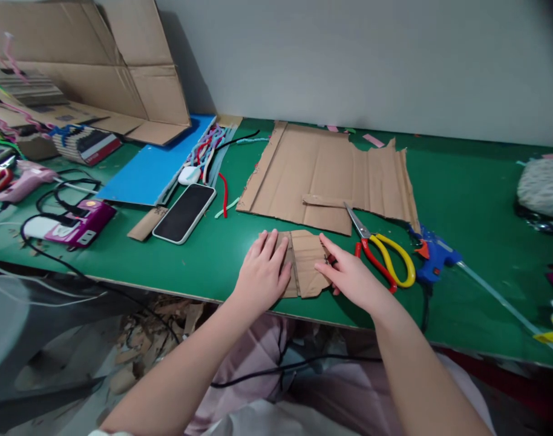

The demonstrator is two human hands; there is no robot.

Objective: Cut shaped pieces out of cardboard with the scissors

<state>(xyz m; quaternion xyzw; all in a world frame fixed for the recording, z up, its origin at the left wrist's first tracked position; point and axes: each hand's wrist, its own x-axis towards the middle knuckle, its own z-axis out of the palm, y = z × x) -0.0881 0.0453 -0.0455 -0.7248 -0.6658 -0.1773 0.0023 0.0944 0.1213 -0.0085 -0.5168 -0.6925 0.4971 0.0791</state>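
Observation:
A small folded cardboard piece (307, 261) lies on the green table (462, 200) near its front edge. My left hand (262, 271) lies flat on the left part of this piece, fingers stretched out and close together. My right hand (349, 275) rests on the right edge of the piece, its fingers pressed to the cardboard and the thumb tucked beneath. A larger torn cardboard sheet (326, 172) lies just behind. Scissors with red and yellow handles (383, 254) lie right of my right hand.
A blue glue gun (433, 254) lies right of the scissors. A phone (184, 212), white earbud case (189, 175), pipe cleaners (210, 148) and a blue sheet (153, 166) lie to the left. Cables, a magenta device (83, 223), a pink glue gun (25, 181) and big cardboard boxes (99, 60) fill the far left.

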